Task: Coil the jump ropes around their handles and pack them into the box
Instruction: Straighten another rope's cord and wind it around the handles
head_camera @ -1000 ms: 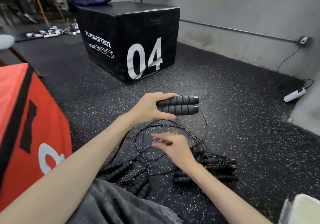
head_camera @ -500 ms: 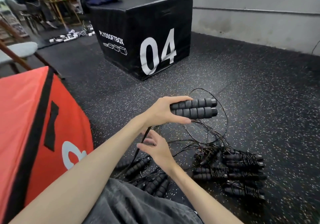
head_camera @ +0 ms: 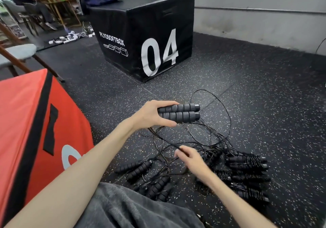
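Speckled black rubber floor (head_camera: 264, 93), and on it a black cube (head_camera: 144, 33) reading "PLYOSOFTBOX" and "04"; an orange box (head_camera: 35, 121) sits at left. Left hand (head_camera: 150, 114) grips a pair of ribbed black handles (head_camera: 181, 113), stacked side by side, long axis level, ends pointing right. Right hand (head_camera: 190, 157) pinches the thin black rope (head_camera: 169, 143) below them. Loose rope (head_camera: 220, 114) loops across the floor; wound bundles (head_camera: 247, 174) lie at right, uncoiled handles (head_camera: 141, 169) near the knee.

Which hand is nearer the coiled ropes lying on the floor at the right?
Right. The right hand pinches a cord just left of the coiled ropes; the left hand holds a handle pair farther away, up-left.
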